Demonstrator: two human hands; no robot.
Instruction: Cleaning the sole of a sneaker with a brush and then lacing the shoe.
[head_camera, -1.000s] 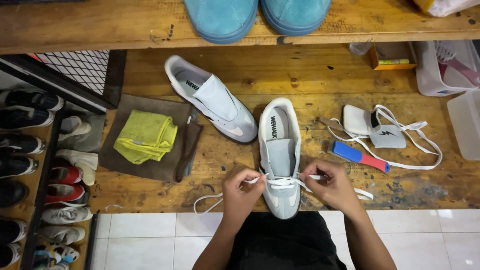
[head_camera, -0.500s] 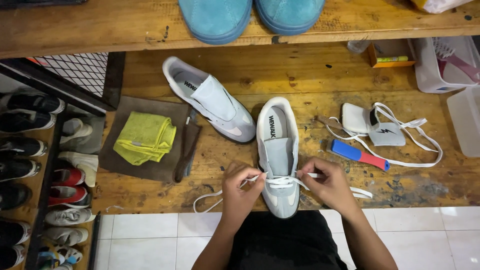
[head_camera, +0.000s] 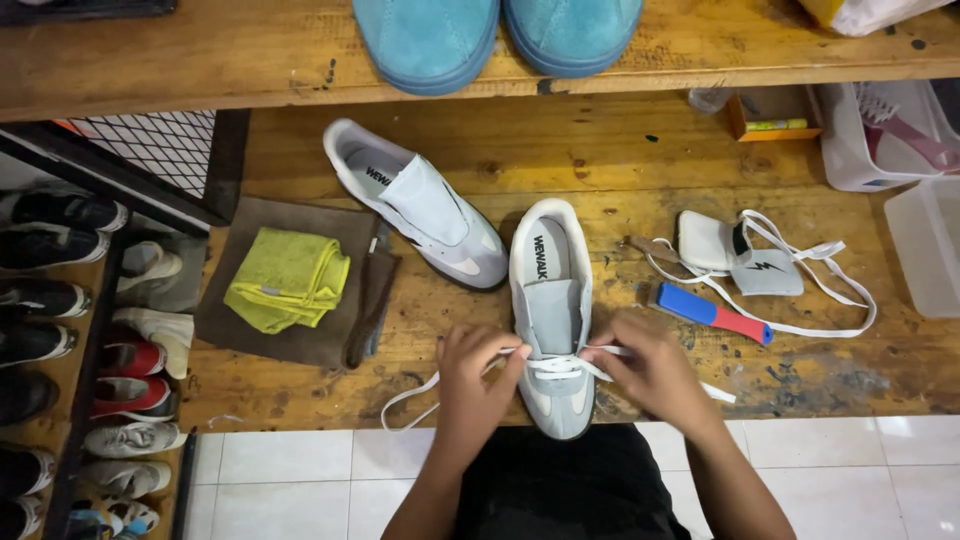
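Hands grip a white lace across a grey shoe (head_camera: 553, 330) standing between them on the wooden surface (head_camera: 640, 170): left hand (head_camera: 478, 372) pinches one end, right hand (head_camera: 648, 368) pinches the other. A second shoe (head_camera: 418, 205) lies beyond the left hand.

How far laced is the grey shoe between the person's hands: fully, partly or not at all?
Partly. The white lace crosses only the grey shoe near its toe; the left hand and right hand hold its ends.

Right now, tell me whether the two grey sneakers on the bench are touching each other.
Apart. The head view shows a strip of bare wood between the toe of the unlaced sneaker and the collar of the sneaker being laced.
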